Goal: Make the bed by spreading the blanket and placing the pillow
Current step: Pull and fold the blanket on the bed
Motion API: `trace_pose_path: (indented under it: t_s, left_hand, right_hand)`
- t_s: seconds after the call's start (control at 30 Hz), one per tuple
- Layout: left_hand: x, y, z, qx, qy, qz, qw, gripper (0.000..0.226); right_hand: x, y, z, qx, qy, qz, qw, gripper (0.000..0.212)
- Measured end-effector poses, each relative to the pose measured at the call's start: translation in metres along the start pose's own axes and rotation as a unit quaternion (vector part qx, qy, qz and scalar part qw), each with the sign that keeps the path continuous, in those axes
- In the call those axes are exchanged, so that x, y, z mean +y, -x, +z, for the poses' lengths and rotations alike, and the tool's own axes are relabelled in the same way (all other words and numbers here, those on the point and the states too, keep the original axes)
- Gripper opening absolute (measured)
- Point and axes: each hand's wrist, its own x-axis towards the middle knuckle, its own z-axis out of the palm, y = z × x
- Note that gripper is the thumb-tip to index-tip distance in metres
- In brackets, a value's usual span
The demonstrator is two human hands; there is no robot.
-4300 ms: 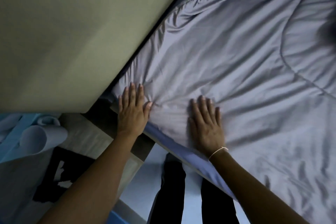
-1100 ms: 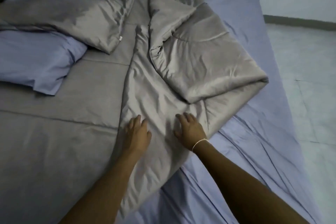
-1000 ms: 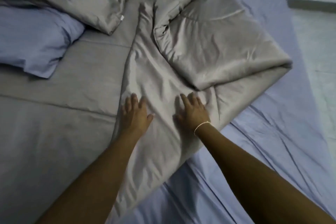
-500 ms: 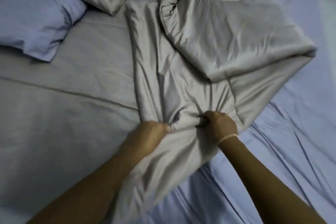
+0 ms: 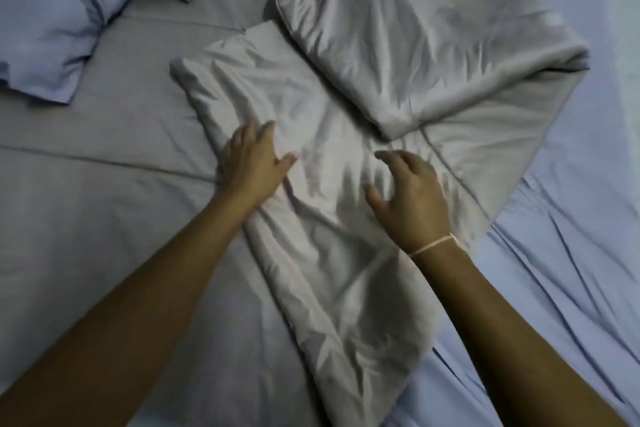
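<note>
From the head view, half a second back both hands gripped a bunch of the grey blanket; now the left hand rests spread on it and the right hand hovers, loosely curled, holding nothing. It lies mid-bed, still folded; the pillow sits upper left, unplaced.

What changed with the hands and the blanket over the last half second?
Both hands let go of the bunched blanket. The left hand now rests open on it; the right hand hovers with fingers spread. A fold now lies flopped toward the pillow, which stayed put.
</note>
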Motion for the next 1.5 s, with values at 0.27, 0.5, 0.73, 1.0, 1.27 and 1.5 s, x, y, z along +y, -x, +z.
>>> trace_pose_path:
  t_s: [0.27,0.5,0.73,1.0,1.27,1.5]
  left_hand:
    - [-0.034,-0.018,0.045,-0.015,-0.107,-0.019,0.994,0.036]
    - [0.002,0.064,0.032,-0.052,-0.011,0.156,0.986,0.014]
    - [0.024,0.155,0.021,-0.097,0.041,0.161,0.981,0.04]
    - [-0.038,0.086,0.032,-0.062,-0.008,-0.178,0.982,0.106]
    - [-0.027,0.098,0.045,-0.006,-0.026,-0.043,0.999,0.084]
    - [0.014,0.109,0.024,-0.038,0.191,0.009,0.981,0.061]
  right_hand:
    - [0.012,-0.013,0.078,-0.11,0.12,0.023,0.986,0.024]
    - [0.035,0.003,0.029,-0.249,0.17,0.083,0.95,0.019]
    - [0.014,0.047,0.019,-0.095,0.062,0.086,0.99,0.047]
    - [0.005,0.047,0.078,-0.245,0.147,0.108,0.952,0.082]
    - [0.019,0.05,0.073,-0.141,0.148,0.027,0.978,0.041]
    - [0.034,0.063,0.014,-0.08,0.091,0.044,0.992,0.037]
